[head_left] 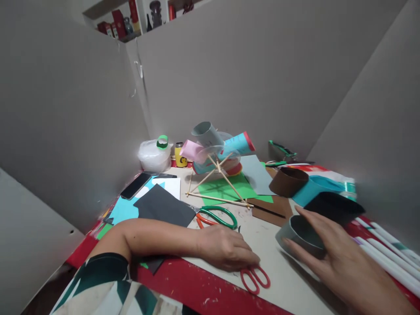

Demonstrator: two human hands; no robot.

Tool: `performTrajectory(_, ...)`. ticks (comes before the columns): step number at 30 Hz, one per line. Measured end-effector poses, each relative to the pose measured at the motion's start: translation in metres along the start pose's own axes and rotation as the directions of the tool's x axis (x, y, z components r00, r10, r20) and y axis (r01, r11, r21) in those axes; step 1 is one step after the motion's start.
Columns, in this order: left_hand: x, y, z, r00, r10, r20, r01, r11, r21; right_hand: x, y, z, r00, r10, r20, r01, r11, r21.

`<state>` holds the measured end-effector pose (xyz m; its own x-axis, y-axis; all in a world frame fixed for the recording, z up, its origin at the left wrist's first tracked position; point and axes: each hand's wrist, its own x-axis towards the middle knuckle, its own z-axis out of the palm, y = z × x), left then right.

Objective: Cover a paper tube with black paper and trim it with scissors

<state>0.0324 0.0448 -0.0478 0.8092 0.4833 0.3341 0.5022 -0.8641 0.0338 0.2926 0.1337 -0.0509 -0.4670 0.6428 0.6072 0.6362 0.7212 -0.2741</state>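
My right hand (334, 258) has its thumb and fingers around a grey paper tube (288, 236), just above the board at the right. My left hand (226, 247) rests on the board with curled fingers, and its palm is hidden. Small red-handled scissors (255, 280) stick out from under its fingertips; their blades cannot be seen. Larger scissors with green and orange handles (219, 215) lie behind my left hand. At the back stands a wheel model of thin wooden sticks (217, 165), carrying a grey tube (208, 134), a pink tube (190, 150) and a blue tube (236, 144).
Brown (288, 181), blue (315, 188) and black (334, 206) paper tubes stand at the right, beside white markers (390, 258). On the left lie a phone (136, 186) and dark paper (162, 208). A white plastic bag (154, 156) and yellow jar (180, 156) stand behind.
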Motion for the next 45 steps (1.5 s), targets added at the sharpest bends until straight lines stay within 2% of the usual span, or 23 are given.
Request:
performTrajectory(3, 0.001, 0.003, -0.001, 1.000, -0.025, -0.007, 0.025, 0.999, -0.040, 0.000, 0.001, 0.002, 0.998, -0.066, 0.000, 0.066, 0.997, -0.032)
performTrajectory(5, 0.002, 0.008, -0.005, 0.998, -0.063, -0.008, 0.062, 0.995, -0.084, 0.001, 0.000, 0.001, 0.999, -0.050, -0.002, 0.050, 0.998, -0.030)
performTrajectory(7, 0.000, 0.014, -0.014, 0.986, -0.164, -0.033, 0.158, 0.977, -0.145, 0.003, -0.003, 0.000, 1.000, 0.002, 0.031, -0.002, 1.000, -0.009)
performTrajectory(9, -0.008, 0.019, -0.028, 0.951, -0.301, -0.075, 0.282, 0.939, -0.195, 0.005, -0.006, -0.002, 0.996, 0.056, 0.072, -0.057, 0.998, 0.005)
performTrajectory(11, -0.024, 0.019, -0.049, 0.889, -0.442, -0.119, 0.413, 0.887, -0.207, 0.007, -0.009, -0.005, 0.992, 0.087, 0.094, -0.089, 0.996, 0.010)
performTrajectory(13, -0.049, 0.015, -0.072, 0.781, -0.602, -0.169, 0.574, 0.797, -0.188, 0.007, -0.012, -0.008, 0.989, 0.101, 0.110, -0.104, 0.994, 0.018)
performTrajectory(14, -0.064, 0.012, -0.085, 0.706, -0.682, -0.191, 0.660, 0.731, -0.173, 0.008, -0.014, -0.009, 0.987, 0.108, 0.117, -0.111, 0.994, 0.023)
performTrajectory(17, -0.114, 0.004, -0.118, 0.433, -0.870, -0.235, 0.877, 0.467, -0.114, 0.008, -0.018, -0.013, 0.984, 0.123, 0.129, -0.129, 0.991, 0.040)
performTrajectory(20, -0.161, 0.003, -0.136, 0.182, -0.958, -0.222, 0.979, 0.199, -0.055, 0.009, -0.022, -0.015, 0.983, 0.128, 0.133, -0.136, 0.989, 0.050)
performTrajectory(22, -0.184, 0.005, -0.139, 0.065, -0.981, -0.181, 0.997, 0.073, -0.034, 0.009, -0.023, -0.015, 0.983, 0.130, 0.133, -0.138, 0.989, 0.053)
performTrajectory(24, -0.198, 0.006, -0.136, -0.006, -0.990, -0.139, 1.000, -0.002, -0.027, 0.009, -0.023, -0.014, 0.983, 0.127, 0.133, -0.135, 0.989, 0.054)
performTrajectory(27, -0.205, 0.006, -0.129, -0.062, -0.993, -0.101, 0.998, -0.058, -0.040, 0.009, -0.021, -0.011, 0.985, 0.114, 0.132, -0.122, 0.991, 0.053)
performTrajectory(31, -0.202, 0.007, -0.127, -0.098, -0.986, -0.131, 0.993, -0.088, -0.085, 0.008, -0.019, -0.009, 0.986, 0.098, 0.135, -0.105, 0.994, 0.042)
performTrajectory(35, -0.201, 0.006, -0.132, -0.147, -0.980, -0.134, 0.979, -0.125, -0.163, 0.007, -0.016, -0.007, 0.987, 0.080, 0.136, -0.086, 0.996, 0.037)
performTrajectory(40, -0.200, 0.005, -0.137, -0.229, -0.971, -0.074, 0.926, -0.194, -0.323, 0.008, -0.017, -0.007, 0.988, 0.071, 0.135, -0.078, 0.996, 0.041)
performTrajectory(45, -0.190, 0.015, -0.135, -0.270, -0.963, -0.003, 0.812, -0.227, -0.538, 0.009, -0.022, -0.010, 0.989, 0.063, 0.130, -0.069, 0.997, 0.046)
